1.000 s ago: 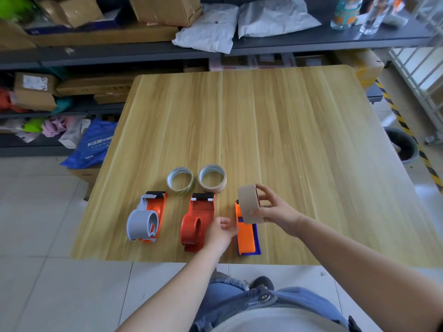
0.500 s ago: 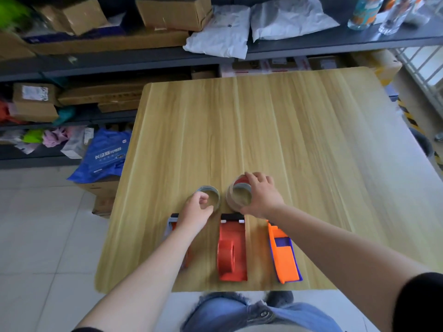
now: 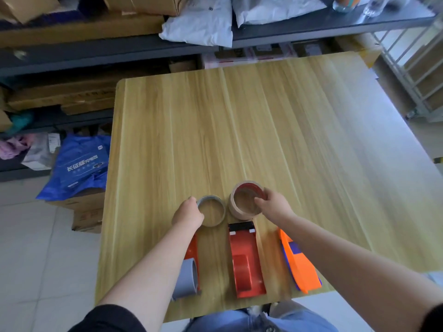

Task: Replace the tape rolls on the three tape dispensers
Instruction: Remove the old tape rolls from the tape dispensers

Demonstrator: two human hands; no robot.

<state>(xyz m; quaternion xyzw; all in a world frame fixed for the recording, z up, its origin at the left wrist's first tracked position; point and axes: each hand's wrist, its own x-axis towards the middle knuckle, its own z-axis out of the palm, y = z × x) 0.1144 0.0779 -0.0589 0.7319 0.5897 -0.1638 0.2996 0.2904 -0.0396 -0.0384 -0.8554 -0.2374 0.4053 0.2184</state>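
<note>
Three tape dispensers lie in a row near the table's front edge: an orange one with a grey hub (image 3: 186,276), a red one (image 3: 245,259) and an orange and purple one (image 3: 299,267). Just beyond them are two tape rolls. My left hand (image 3: 188,214) grips the left rim of the clear, grey-edged roll (image 3: 213,215), which rests flat on the table. My right hand (image 3: 275,204) clasps the right side of the taller brown roll (image 3: 239,202), thumb inside its reddish inner rim. Whether the brown roll is lifted off the table I cannot tell.
The wooden table (image 3: 263,121) stretches away beyond the rolls. Behind it stand shelves with cardboard boxes (image 3: 134,6) and white mailer bags (image 3: 199,25). A blue bag (image 3: 81,164) lies on boxes on the floor at the left.
My right hand held a bare cardboard core over the right dispenser; now both hands have moved forward onto the two rolls. The view has shifted, and the dispensers sit lower in the frame.
</note>
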